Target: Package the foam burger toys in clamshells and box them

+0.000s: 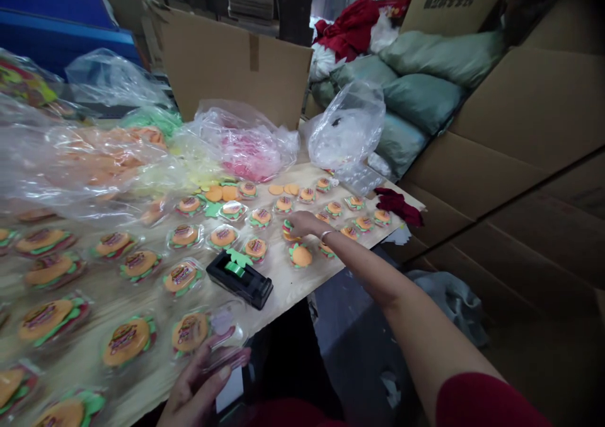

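Note:
At the near table edge my left hand [198, 383] is closed on a clear plastic case [239, 320], which looks open. My right hand [303, 223] reaches far across the wooden table [288, 282], its fingers around a toy burger [286, 230]. Just below that hand lies an unpackaged toy burger [301, 256] with an orange bun and green leaf edge. A black tape dispenser [240, 279] sits between my hands, with a green leaf-shaped piece [239, 257] on it. Several burgers in clear cases, such as one packed burger [128, 342], are spread in rows around it.
Clear bags of orange pieces [108, 156] and pink pieces [246, 156] stand along the back, before a cardboard box [236, 68]. A dark red cloth [399, 206] hangs over the right corner. Grey-green sacks [420, 99] and large cartons [529, 112] are stacked at right.

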A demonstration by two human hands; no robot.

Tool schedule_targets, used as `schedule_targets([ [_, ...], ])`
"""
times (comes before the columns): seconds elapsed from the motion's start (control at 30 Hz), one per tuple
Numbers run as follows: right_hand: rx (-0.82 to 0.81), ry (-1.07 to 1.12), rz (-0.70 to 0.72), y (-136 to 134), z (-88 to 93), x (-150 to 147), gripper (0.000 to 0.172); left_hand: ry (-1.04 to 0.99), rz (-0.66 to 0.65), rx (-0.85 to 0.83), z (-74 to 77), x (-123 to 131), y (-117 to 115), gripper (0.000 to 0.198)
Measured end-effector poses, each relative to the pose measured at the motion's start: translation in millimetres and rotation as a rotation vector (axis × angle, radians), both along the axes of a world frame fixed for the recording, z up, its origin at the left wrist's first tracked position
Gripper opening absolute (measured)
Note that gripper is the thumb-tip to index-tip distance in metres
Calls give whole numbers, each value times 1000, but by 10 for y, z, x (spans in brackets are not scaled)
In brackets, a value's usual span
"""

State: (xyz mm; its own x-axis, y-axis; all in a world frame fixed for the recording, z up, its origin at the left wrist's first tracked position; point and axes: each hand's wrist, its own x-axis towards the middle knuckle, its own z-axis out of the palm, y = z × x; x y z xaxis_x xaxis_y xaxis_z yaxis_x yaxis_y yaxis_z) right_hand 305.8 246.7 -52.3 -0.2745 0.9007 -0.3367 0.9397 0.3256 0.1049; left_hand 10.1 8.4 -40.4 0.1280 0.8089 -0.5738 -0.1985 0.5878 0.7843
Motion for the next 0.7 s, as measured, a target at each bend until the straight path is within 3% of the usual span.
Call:
schedule_targets([
  [0.1,-17,11,7,-52,16,46,26,-14,-34,-22,-30,-28,9,64],
  [0.33,-76,-11,36,14,26,-176,37,-21,-67,8,-70,-15,-6,66],
  [0.47,-138,-35,50,111,24,-183,26,-33,-68,-27,-94,-50,3,70],
  [0.7,-112,-92,45,82,-27,-366,31,-9,21,-58,-29,35,-21,87],
])
